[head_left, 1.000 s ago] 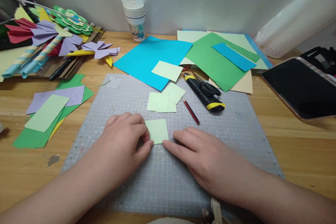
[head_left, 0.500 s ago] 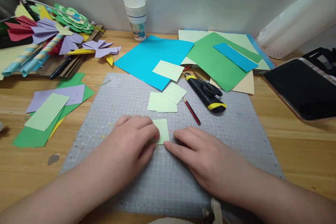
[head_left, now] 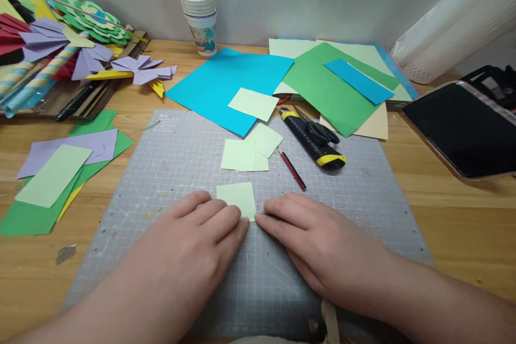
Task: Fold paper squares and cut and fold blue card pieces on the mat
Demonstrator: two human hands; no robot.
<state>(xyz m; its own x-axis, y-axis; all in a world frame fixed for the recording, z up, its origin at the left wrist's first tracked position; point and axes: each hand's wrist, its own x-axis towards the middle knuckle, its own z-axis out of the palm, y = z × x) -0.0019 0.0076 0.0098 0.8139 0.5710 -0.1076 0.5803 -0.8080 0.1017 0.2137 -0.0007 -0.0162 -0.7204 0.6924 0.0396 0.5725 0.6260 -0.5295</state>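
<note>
A small pale green paper piece (head_left: 237,197) lies flat on the grey cutting mat (head_left: 342,215). My left hand (head_left: 207,234) covers its lower left part, fingers and thumb drawn together on it. At the paper's lower right corner rests the index fingertip of my right hand (head_left: 314,242); its fingers are stretched out and hold nothing. Just beyond are several similar pale green paper pieces (head_left: 237,155), overlapping one another. To their right is a short red and black pencil (head_left: 292,169).
A black and yellow utility knife (head_left: 308,137) lies with black scissors (head_left: 320,132) on it. Behind are a blue sheet (head_left: 213,91) and a green sheet (head_left: 334,86). Paper strips (head_left: 52,177) and folded paper crafts (head_left: 92,59) lie left; a tablet (head_left: 459,129) is right.
My left hand has shifted down and rightward over the paper, uncovering its upper left corner. My right hand stays nearly still at the corner. The view has turned slightly.
</note>
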